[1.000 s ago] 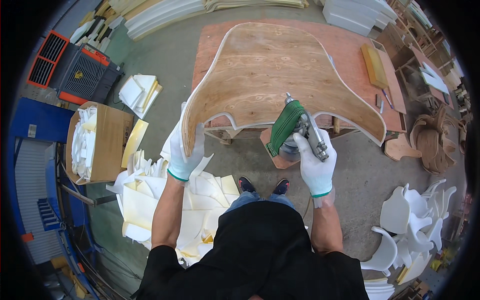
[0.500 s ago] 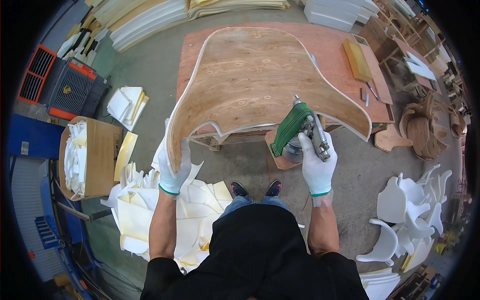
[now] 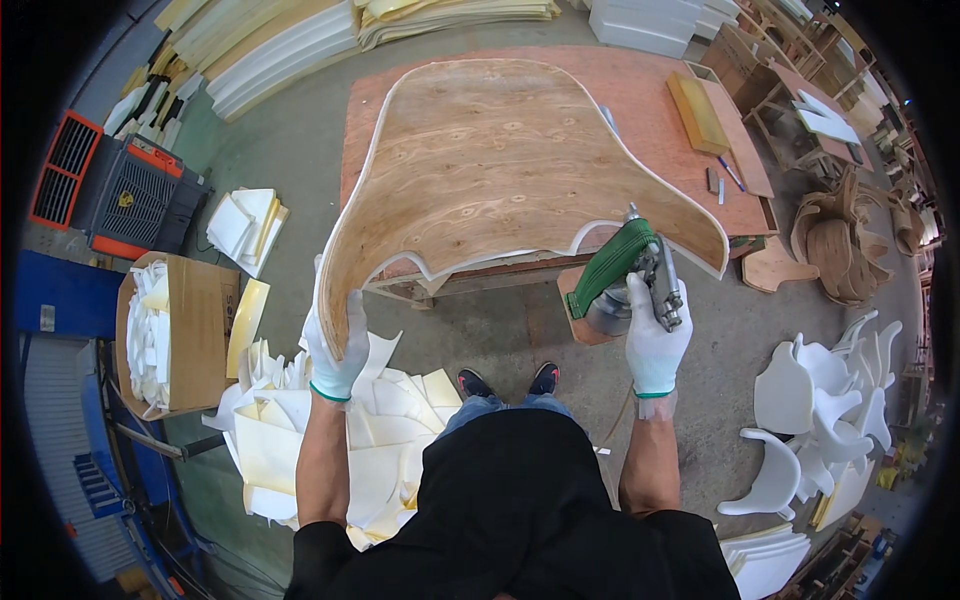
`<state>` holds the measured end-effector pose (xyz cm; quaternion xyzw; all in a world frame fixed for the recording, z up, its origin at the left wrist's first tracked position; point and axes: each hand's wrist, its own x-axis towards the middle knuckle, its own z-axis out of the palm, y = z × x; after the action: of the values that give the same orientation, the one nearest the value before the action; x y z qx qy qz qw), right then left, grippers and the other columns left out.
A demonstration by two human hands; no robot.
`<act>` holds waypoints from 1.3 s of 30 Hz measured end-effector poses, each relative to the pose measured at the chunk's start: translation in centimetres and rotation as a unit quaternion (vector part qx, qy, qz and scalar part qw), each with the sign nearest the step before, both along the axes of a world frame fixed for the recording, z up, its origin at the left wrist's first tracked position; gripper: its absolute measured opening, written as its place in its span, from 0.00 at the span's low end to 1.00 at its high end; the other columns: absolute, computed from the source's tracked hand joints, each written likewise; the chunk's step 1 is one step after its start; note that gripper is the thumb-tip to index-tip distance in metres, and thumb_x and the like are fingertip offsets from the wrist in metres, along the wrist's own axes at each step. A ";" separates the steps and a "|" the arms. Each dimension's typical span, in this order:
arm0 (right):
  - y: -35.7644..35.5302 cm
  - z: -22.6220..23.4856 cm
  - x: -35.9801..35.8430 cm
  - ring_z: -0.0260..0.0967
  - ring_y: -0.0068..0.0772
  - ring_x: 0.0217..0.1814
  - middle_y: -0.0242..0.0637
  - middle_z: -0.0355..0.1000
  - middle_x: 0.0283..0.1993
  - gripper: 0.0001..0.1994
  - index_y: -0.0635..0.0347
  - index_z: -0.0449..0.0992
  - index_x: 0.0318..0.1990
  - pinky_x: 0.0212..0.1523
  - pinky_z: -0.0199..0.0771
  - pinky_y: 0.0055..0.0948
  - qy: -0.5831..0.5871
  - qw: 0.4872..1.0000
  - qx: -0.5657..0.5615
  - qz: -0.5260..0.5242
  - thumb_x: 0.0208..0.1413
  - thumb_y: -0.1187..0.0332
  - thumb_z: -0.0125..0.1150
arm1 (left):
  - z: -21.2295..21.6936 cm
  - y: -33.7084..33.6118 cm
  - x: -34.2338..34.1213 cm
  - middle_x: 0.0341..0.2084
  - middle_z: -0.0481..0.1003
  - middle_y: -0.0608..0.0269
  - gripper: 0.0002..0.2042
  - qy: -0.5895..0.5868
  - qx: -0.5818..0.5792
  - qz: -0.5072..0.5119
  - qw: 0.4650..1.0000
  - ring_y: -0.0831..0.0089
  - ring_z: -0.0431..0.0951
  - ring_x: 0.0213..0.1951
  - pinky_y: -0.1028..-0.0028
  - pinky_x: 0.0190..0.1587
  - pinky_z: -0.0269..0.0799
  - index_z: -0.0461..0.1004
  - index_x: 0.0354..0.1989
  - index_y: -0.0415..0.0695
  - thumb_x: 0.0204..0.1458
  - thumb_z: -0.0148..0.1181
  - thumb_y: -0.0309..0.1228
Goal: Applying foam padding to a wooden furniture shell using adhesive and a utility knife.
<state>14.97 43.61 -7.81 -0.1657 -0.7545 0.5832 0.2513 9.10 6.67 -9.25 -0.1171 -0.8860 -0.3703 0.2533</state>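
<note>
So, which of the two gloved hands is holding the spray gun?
The right hand grips the spray gun with its green-wrapped part; the left hand only clasps the lower edge of the curved plywood shell.

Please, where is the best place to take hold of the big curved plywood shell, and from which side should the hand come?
Probably at the lower left corner of the plywood shell, coming from below on the person's left. There the panel curves down past the table into a narrow, free lobe that a palm can wrap; the gloved left hand grips there now. The right hand holds a spray gun at the lower edge.
</note>
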 end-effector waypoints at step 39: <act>-0.9 -0.6 3.3 0.72 0.19 0.36 0.35 0.77 0.34 0.10 0.65 0.75 0.44 0.39 0.74 0.24 -0.005 0.998 0.031 0.052 0.58 0.73 0.66 | 0.6 0.3 -0.5 0.50 0.76 0.51 0.20 -0.086 0.055 -0.001 0.995 0.68 0.76 0.51 0.70 0.56 0.70 0.66 0.61 0.32 0.61 0.58 0.23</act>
<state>18.27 42.67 -8.41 -0.1213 -0.7812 0.5709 0.2214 8.62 6.93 -8.60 -0.0714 -0.8828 -0.4271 0.1822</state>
